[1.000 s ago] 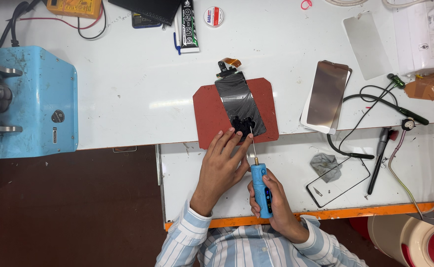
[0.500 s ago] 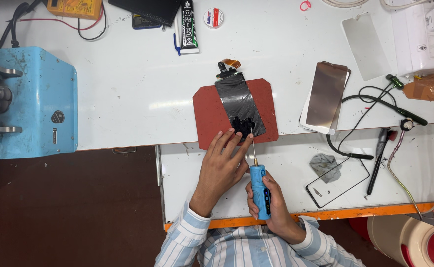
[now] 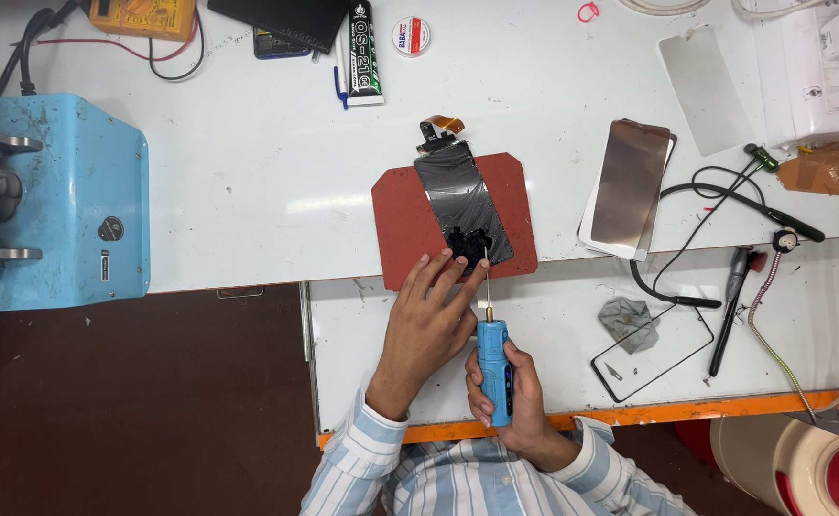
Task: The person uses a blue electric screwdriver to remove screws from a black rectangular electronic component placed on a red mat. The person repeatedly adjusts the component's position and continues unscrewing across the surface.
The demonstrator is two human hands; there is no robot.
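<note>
A dark phone screen panel (image 3: 459,199) with an orange flex cable at its far end lies on a red mat (image 3: 402,218) on the white bench. Black glue residue is bunched at the panel's near end. My left hand (image 3: 426,330) lies flat with its fingertips on the near edge of the panel and mat. My right hand (image 3: 515,401) grips a blue powered tool (image 3: 494,371) whose thin metal tip points at the residue.
A blue machine (image 3: 51,196) stands at the left. A glass panel (image 3: 651,352) and a grey cloth (image 3: 630,320) lie at the right, beside a black pen-like tool (image 3: 728,311), cables and two screen sheets (image 3: 628,186). A glue tube (image 3: 363,53) lies at the back.
None of note; both hands stay at the panel's near end, with the tool tip shifting only slightly.
</note>
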